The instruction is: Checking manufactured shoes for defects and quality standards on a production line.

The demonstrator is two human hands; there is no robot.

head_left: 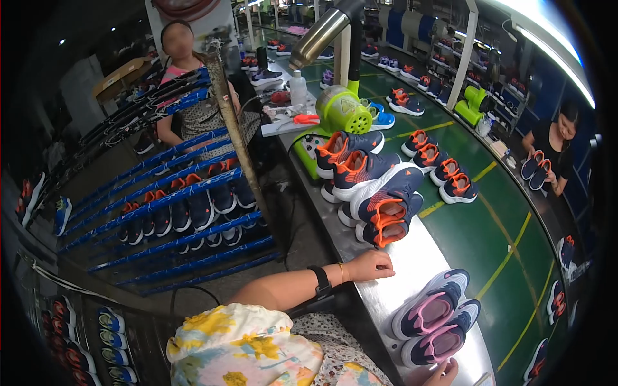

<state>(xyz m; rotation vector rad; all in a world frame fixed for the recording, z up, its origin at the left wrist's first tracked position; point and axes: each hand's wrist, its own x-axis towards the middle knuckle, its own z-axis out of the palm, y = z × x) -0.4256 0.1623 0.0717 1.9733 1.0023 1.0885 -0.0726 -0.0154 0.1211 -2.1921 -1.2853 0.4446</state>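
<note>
My left hand [372,266] rests on the bare metal worktop [402,262] with its fingers curled in, and nothing shows in them. Just beyond it is a heap of navy sneakers with orange linings [380,186], several stacked on one another. At the lower edge, my right hand [443,373] is partly cut off, its visible fingers slightly apart. It sits beside the heels of a pair of navy and white sneakers with pink linings [441,318]. These stand side by side, toes pointing away to the upper right.
A green conveyor belt [496,238] with yellow lines carries orange-lined sneakers [444,167] along my right. A lime-green blower [344,109] stands past the heap. On the left is a blue-barred rack [167,199] of shoes. One person stands behind it; another across the belt holds sneakers [535,170].
</note>
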